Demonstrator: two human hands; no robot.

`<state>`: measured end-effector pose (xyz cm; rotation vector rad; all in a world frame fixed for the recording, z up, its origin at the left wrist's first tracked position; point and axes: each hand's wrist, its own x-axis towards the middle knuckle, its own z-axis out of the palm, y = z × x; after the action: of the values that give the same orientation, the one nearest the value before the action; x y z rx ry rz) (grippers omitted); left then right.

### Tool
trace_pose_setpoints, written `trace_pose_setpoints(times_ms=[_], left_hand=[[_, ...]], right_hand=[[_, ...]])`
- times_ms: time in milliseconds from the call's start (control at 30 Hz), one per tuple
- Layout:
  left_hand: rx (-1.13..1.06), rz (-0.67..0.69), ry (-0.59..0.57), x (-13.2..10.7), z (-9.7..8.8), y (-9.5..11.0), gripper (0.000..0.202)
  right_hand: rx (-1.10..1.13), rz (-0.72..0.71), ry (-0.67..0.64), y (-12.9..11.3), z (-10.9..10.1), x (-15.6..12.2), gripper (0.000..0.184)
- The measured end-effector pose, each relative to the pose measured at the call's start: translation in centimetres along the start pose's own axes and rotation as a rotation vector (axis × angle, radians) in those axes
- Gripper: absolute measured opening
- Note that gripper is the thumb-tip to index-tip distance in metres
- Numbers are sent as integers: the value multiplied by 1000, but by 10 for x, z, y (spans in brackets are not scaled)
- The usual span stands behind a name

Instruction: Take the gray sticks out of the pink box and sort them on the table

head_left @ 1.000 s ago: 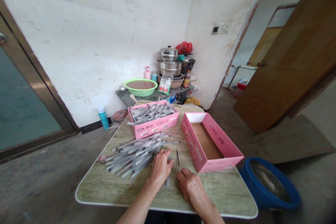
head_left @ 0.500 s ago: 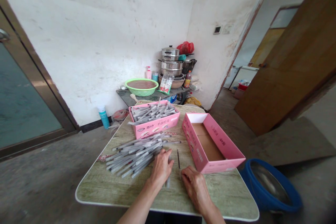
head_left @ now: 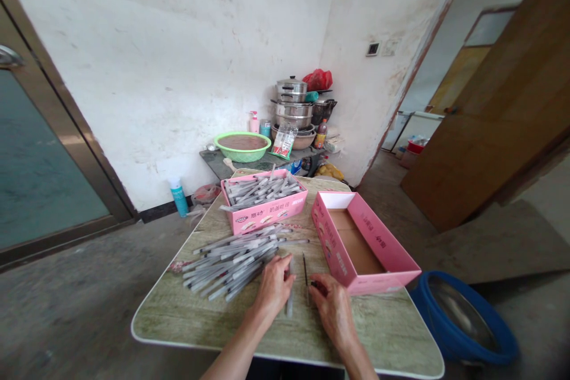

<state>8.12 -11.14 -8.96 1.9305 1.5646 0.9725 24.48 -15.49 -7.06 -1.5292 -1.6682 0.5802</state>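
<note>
My left hand (head_left: 276, 284) is closed, thumb and fingers around a translucent pen barrel (head_left: 290, 306) whose lower end sticks out below them. My right hand (head_left: 332, 304) is pinched near the table's front, with a small dark piece at its fingertips that I cannot make out. Between the hands lies a thin dark pen refill (head_left: 305, 267), its lower end close to the right fingertips. Left of my left hand spreads a loose pile of translucent grey pens (head_left: 236, 264). Behind the pile, a pink box (head_left: 267, 214) is heaped with similar pens.
A second pink box (head_left: 385, 243), with nothing in it, stands on the right of the wooden-topped table (head_left: 178, 320). A blue bucket (head_left: 467, 320) is on the floor at right. Beyond the table, a low shelf holds a green basin (head_left: 243, 154) and stacked pots (head_left: 291, 110).
My right hand has shifted slightly up and its fingers now pinch a small dark piece. The pen barrel at my left hand has moved slightly. The view has swung a little.
</note>
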Motion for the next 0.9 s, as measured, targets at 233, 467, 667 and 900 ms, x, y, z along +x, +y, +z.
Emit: trace_pose_setpoints(times_ms=[233, 467, 667, 900], left_hand=[[-29, -5, -3, 2, 6, -4, 48], [-14, -19, -8, 4, 5, 0, 47], [33, -39, -45, 7, 2, 9, 47], [72, -44, -80, 8, 2, 13, 50]], right_hand=[[24, 25, 2, 4, 4, 0, 21], [-333, 25, -16, -2, -3, 1, 27], [-566, 118, -65, -13, 10, 11, 20], [-814, 217, -204, -37, 20, 30, 16]])
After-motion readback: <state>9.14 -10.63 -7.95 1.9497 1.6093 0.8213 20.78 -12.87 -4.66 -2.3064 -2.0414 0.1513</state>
